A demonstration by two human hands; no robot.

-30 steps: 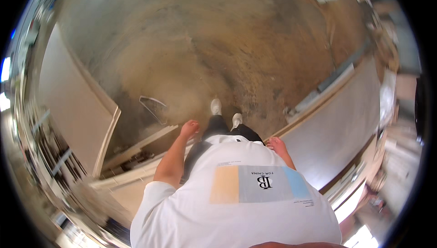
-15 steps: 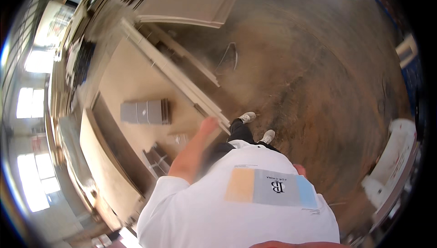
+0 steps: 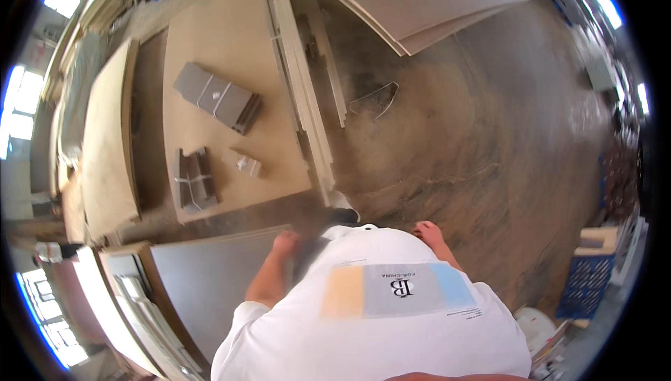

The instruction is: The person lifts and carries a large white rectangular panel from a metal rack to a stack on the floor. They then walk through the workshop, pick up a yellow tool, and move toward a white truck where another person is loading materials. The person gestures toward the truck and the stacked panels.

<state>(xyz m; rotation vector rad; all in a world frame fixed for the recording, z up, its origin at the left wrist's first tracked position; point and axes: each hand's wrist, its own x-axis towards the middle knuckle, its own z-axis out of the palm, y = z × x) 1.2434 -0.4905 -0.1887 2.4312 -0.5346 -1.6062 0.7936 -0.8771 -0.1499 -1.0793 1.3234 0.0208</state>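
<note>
Beside the left hand, fingers too blurred to tell, a grey panel is now nearest; right hand half-open, seemingly empty.

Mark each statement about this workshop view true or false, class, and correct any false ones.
1. The left hand is nearer the large grey panel than the right hand is. True.
2. The right hand grips a long wooden strip. False: no object shows in it.
3. The larger strapped bundle lies on a wide tan board. True.
4. The smaller strapped bundle lies on the bare floor. False: it lies on the tan board too.
5. A blue openwork panel shows toward the picture's lower right. True.
</note>
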